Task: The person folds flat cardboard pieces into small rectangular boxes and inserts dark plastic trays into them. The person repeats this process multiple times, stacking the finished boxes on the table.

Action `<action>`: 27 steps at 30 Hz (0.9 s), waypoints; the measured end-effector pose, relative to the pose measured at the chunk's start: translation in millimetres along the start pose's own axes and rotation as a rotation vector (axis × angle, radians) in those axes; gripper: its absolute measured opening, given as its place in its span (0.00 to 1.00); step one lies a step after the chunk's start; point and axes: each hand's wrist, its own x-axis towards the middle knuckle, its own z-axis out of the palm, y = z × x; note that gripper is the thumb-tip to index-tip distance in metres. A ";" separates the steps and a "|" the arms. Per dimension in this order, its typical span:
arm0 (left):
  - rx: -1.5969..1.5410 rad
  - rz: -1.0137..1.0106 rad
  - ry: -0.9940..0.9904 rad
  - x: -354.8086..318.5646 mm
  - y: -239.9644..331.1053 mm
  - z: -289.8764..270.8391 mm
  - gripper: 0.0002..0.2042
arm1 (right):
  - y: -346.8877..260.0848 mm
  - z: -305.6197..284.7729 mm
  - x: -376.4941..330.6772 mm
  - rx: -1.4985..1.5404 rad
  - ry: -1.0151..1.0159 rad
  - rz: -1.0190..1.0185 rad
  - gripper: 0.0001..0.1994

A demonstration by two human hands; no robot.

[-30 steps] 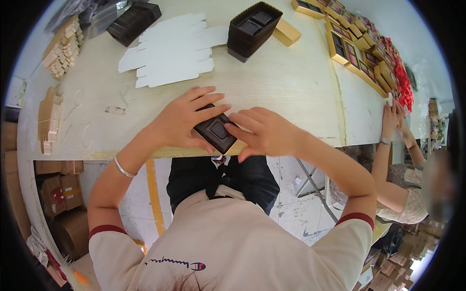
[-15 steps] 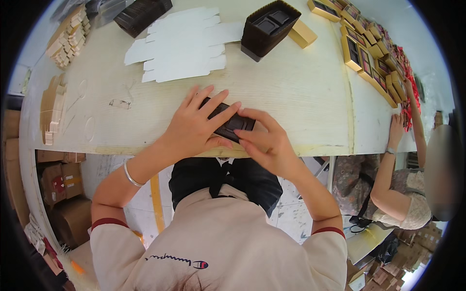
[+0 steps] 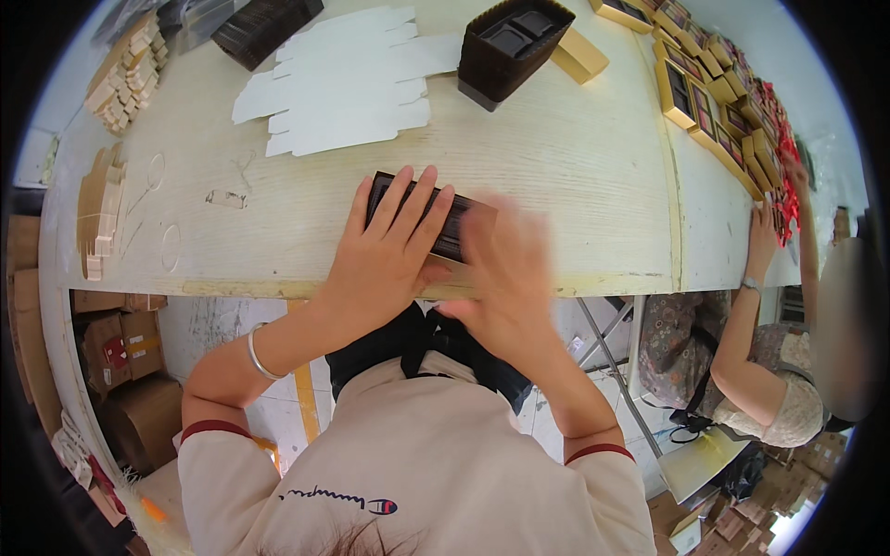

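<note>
A dark brown, shallow plastic tray (image 3: 451,237) lies on the table near its front edge. It sits slantwise under both my hands. My left hand (image 3: 394,236) rests on its left part, with the fingers stretched out and slightly apart. My right hand (image 3: 508,269) is over the tray's right end, its fingers smeared by motion. Whether it touches the tray I cannot tell. Much of the tray's inside is hidden by the hands.
Beyond my hands lie flat white card blanks (image 3: 343,88). Behind stand stacked dark trays (image 3: 514,56) and a gold box (image 3: 579,56). Wooden pieces (image 3: 104,218) lie left; filled gold boxes (image 3: 695,102) stand right. A co-worker's arm (image 3: 756,246) reaches over the table at right.
My right hand has gone from pinching the tray's right end to a blurred sweep over it, palm lower. The left fingers lie straighter across the tray. The co-worker's far hand has shifted slightly.
</note>
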 end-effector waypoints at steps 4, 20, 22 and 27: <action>-0.083 -0.044 -0.004 -0.8 -3.3 -8.7 0.39 | 6.3 8.5 3.7 0.194 0.074 -0.040 0.40; 0.038 -0.180 0.089 -15.3 24.7 -1.7 0.36 | -5.3 0.7 4.1 0.435 0.379 0.394 0.08; 0.087 -0.207 0.148 -16.7 31.8 1.8 0.36 | -11.1 -0.7 6.9 0.321 0.377 0.418 0.05; 0.092 -0.239 0.252 -23.6 35.0 8.0 0.35 | -6.2 6.7 5.2 0.794 0.431 0.480 0.06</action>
